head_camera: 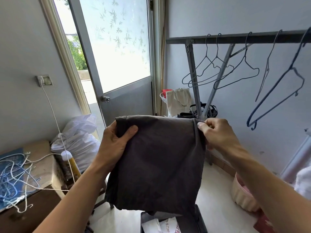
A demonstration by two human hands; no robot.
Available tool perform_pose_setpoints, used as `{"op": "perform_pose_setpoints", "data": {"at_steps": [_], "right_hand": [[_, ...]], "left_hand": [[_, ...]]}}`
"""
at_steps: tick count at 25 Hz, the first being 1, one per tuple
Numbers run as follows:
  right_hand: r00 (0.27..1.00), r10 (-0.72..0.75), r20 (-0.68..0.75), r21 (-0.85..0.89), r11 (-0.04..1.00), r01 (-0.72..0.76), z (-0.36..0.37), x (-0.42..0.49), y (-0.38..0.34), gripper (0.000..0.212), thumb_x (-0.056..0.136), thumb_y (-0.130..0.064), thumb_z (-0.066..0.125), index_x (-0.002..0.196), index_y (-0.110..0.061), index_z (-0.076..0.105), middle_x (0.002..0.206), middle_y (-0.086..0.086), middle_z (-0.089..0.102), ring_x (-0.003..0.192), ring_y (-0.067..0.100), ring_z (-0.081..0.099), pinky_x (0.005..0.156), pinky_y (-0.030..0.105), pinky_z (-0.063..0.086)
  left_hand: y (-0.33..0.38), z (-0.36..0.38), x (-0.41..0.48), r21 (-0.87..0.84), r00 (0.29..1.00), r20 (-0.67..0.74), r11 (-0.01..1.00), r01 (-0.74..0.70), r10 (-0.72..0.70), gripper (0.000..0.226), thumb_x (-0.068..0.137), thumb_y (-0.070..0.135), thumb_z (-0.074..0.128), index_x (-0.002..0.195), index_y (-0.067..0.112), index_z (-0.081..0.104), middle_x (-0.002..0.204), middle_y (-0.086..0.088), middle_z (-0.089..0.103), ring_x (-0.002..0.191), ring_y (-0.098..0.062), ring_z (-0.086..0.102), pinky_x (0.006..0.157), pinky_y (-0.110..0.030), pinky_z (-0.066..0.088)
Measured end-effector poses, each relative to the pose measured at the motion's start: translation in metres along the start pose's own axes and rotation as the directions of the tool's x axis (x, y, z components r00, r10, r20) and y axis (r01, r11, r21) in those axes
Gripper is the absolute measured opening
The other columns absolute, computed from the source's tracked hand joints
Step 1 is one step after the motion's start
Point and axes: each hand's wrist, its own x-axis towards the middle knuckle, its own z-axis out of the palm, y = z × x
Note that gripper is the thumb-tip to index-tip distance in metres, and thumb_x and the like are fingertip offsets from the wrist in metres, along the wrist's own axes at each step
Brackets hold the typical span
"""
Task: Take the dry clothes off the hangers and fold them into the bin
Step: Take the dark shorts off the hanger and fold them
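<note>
Daylight pours through the frosted, leaf-patterned pane of a grey metal door (127, 100) standing ajar, with pale grey walls (21, 56) on both sides of it, a wall socket (44, 80) left of it and a light floor (217, 195) below.

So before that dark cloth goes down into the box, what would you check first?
1. Left hand grips the dark grey garment at its top left corner: ok.
2. Right hand pinches the top right corner: ok.
3. Garment free of its hanger: ok; the wire hangers on the rail hang bare.
4. Bin under the garment: ok, it sits just below the lower edge.
5. Fold finished: cannot tell; the lower edge hangs slanted.
6. Room left in the bin: cannot tell; white clothes lie inside and most of it is out of frame.
</note>
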Motion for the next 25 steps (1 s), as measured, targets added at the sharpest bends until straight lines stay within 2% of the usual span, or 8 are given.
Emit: {"op": "perform_pose_setpoints", "data": {"at_steps": [3, 5, 7, 9, 13, 16, 20, 25], "right_hand": [[0.992, -0.119, -0.04, -0.122, 0.986, 0.113, -0.001, 0.004, 0.003, 0.034, 0.098, -0.026, 0.053, 0.069, -0.009, 0.059, 0.059, 0.0, 0.056, 0.063, 0.021, 0.055, 0.065, 0.035, 0.045], [0.997, -0.01, -0.081, 0.332, 0.943, 0.037, -0.003, 0.008, 0.001, 0.031, 0.101, -0.021, 0.048, 0.074, -0.013, 0.061, 0.067, -0.001, 0.058, 0.067, 0.015, 0.054, 0.067, 0.034, 0.046], [0.986, 0.16, 0.04, 0.809, 0.575, -0.126, -0.001, 0.007, -0.005, 0.029, 0.102, -0.018, 0.045, 0.078, -0.016, 0.061, 0.071, -0.001, 0.058, 0.068, 0.012, 0.052, 0.066, 0.03, 0.046], [0.963, 0.231, 0.137, 0.868, 0.441, -0.229, 0.003, 0.009, -0.004, 0.027, 0.102, -0.019, 0.044, 0.084, -0.013, 0.064, 0.076, 0.002, 0.061, 0.073, 0.014, 0.056, 0.068, 0.03, 0.048], [0.964, 0.236, -0.126, 0.546, 0.827, -0.131, 0.005, 0.006, 0.006, 0.024, 0.102, -0.035, 0.042, 0.107, -0.014, 0.052, 0.093, 0.0, 0.056, 0.096, 0.023, 0.057, 0.083, 0.043, 0.05], [0.912, -0.323, -0.254, 0.157, 0.916, 0.369, 0.005, -0.017, -0.01, 0.046, 0.09, -0.044, 0.061, 0.127, -0.024, 0.043, 0.117, -0.018, 0.045, 0.119, 0.012, 0.045, 0.101, 0.035, 0.039], [0.767, -0.505, 0.396, -0.21, 0.763, 0.611, 0.005, -0.02, -0.044, 0.102, 0.064, -0.061, 0.076, 0.148, -0.031, 0.028, 0.141, -0.012, 0.046, 0.126, 0.007, 0.038, 0.115, 0.044, 0.027], [0.711, -0.177, 0.681, 0.103, 0.984, 0.147, 0.008, 0.002, -0.03, 0.02, 0.078, -0.021, 0.08, 0.095, -0.011, 0.074, 0.087, 0.011, 0.075, 0.077, 0.023, 0.073, 0.076, 0.04, 0.06]], "left_hand": [[-0.001, -0.004, -0.002, -0.019, 0.999, -0.032, 1.0, -0.003, 0.003, 0.012, 0.087, 0.017, 0.066, 0.098, 0.019, 0.068, 0.087, 0.009, 0.075, 0.083, -0.005, 0.071, 0.068, -0.017, 0.056], [-0.002, -0.007, -0.003, -0.095, 0.998, -0.065, 0.995, 0.015, -0.022, 0.012, 0.087, 0.018, 0.065, 0.099, 0.018, 0.067, 0.087, 0.007, 0.075, 0.083, -0.007, 0.07, 0.069, -0.02, 0.057], [-0.003, -0.006, -0.005, -0.177, 0.997, -0.058, 0.983, 0.043, -0.054, 0.018, 0.083, 0.023, 0.064, 0.099, 0.017, 0.067, 0.09, 0.004, 0.074, 0.086, -0.012, 0.069, 0.075, -0.027, 0.06], [-0.003, -0.003, -0.006, -0.198, 0.997, -0.042, 0.979, 0.053, -0.062, 0.019, 0.082, 0.025, 0.063, 0.1, 0.017, 0.067, 0.091, 0.004, 0.074, 0.086, -0.012, 0.068, 0.076, -0.027, 0.06], [-0.002, -0.002, -0.002, -0.126, 0.998, -0.057, 0.992, -0.001, -0.007, 0.009, 0.09, 0.018, 0.062, 0.097, 0.019, 0.068, 0.086, 0.011, 0.074, 0.081, -0.004, 0.067, 0.069, -0.018, 0.055], [0.0, 0.001, -0.001, -0.08, 0.999, -0.035, 0.997, -0.008, 0.005, 0.008, 0.091, 0.017, 0.062, 0.096, 0.018, 0.067, 0.085, 0.009, 0.073, 0.08, -0.005, 0.067, 0.067, -0.019, 0.055], [0.01, 0.011, 0.001, -0.058, 0.989, 0.145, 0.998, -0.013, 0.021, 0.011, 0.085, 0.022, 0.063, 0.095, 0.018, 0.067, 0.082, 0.006, 0.072, 0.079, -0.008, 0.067, 0.067, -0.021, 0.056], [0.012, 0.022, 0.013, 0.056, 0.921, 0.388, 0.998, 0.006, -0.027, 0.015, 0.092, 0.01, 0.061, 0.106, 0.012, 0.064, 0.09, 0.002, 0.071, 0.086, -0.01, 0.066, 0.073, -0.023, 0.055]]}}
